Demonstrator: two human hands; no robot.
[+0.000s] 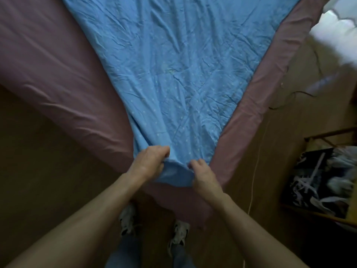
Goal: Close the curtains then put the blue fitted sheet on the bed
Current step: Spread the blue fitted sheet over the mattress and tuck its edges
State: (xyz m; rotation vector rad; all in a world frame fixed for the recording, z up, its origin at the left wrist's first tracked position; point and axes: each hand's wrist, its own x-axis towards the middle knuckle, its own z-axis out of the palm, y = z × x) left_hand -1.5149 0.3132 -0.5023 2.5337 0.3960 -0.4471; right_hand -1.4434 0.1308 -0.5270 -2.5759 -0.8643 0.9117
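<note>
We grab the blue fitted sheet (173,74) with our left hand (148,162) and right hand (201,176) at the bed's (58,64) six o'clock corner.

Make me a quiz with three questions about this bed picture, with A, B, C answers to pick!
1. Where is the near corner of the blue sheet?
A. on the floor
B. at the bed's corner, between the left hand and right hand
C. under a pillow

2. What colour is the bed cover beneath it?
A. green
B. yellow
C. pink

3. What are the hands doing?
A. gripping the sheet
B. hanging open
C. holding a cup

Answers:
1 B: the sheet narrows to a point right between the hands.
2 C: pink shows on both sides of the blue.
3 A: the fingers of both hands curl into the fabric.
</note>
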